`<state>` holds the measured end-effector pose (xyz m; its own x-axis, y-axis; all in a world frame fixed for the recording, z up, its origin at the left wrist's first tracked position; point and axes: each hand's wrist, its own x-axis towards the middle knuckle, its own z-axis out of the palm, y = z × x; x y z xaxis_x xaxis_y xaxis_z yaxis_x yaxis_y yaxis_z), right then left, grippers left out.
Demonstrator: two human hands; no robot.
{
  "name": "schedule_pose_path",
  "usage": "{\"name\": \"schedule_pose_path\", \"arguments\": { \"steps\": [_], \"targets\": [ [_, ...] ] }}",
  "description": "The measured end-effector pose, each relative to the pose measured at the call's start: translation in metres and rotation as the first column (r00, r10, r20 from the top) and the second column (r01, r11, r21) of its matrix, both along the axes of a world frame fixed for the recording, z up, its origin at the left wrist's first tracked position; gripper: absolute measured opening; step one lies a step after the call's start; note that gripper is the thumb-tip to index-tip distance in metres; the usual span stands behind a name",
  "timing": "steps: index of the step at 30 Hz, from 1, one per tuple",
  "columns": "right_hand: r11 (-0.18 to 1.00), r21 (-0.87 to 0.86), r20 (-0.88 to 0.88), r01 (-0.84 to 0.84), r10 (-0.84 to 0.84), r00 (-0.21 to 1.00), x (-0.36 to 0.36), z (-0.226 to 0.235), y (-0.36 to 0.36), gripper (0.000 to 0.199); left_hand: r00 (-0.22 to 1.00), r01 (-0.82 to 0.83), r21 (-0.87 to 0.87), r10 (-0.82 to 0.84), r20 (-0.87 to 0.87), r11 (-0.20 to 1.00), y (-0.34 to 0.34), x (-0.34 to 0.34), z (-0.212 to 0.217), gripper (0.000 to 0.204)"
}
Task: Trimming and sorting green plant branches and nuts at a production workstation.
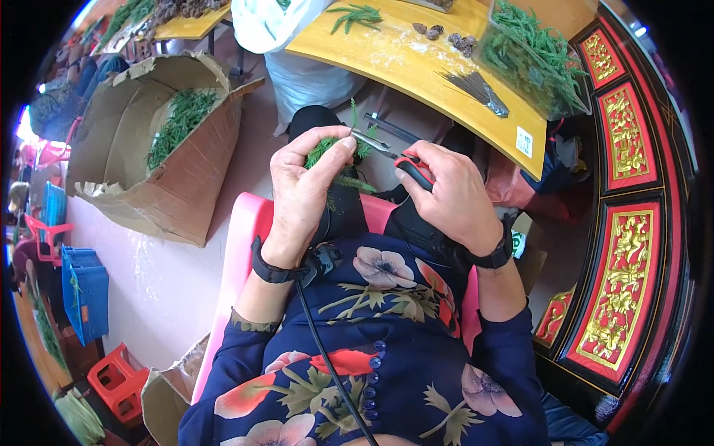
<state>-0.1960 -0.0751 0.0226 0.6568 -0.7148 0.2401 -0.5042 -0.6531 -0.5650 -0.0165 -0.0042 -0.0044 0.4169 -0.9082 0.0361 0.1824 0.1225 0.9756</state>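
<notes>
Just left of the frame's centre, we see the left hand (pixel 299 177) pinching a green sprig (pixel 319 152), its stem hidden behind the fingers. Rightward, 1 pair of pliers (pixel 394 155) slants down-right from beside the left thumb, handles gripped by the right hand (pixel 457 192). Whether the jaws touch anything, we cannot tell.

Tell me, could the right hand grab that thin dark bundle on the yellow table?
Probably not: the right hand grips red-handled pliers, though the way to the bundle looks free.
</notes>
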Motion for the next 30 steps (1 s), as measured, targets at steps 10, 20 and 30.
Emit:
{"name": "schedule_pose_path", "arguments": {
  "steps": [10, 20, 30],
  "targets": [
    [0.998, 0.053, 0.005, -0.017, 0.017, 1.0, -0.0001, -0.0012, -0.0008, 0.018, 0.998, -0.022, -0.037, 0.024, 0.053, 0.999, 0.0011, -0.0017, -0.0008, 0.017],
    [0.996, 0.076, 0.021, -0.042, 0.04, 0.999, 0.002, -0.0032, 0.0, 0.018, 1.0, -0.014, -0.02, 0.014, -0.02, 1.0, 0.0012, -0.0009, 0.003, 0.015],
    [0.99, 0.125, 0.054, -0.06, 0.053, 0.997, 0.0023, -0.0051, 0.0002, 0.019, 0.999, 0.017, -0.019, -0.018, -0.03, 1.0, 0.0025, -0.0009, 0.0035, 0.019]
  ]
}}
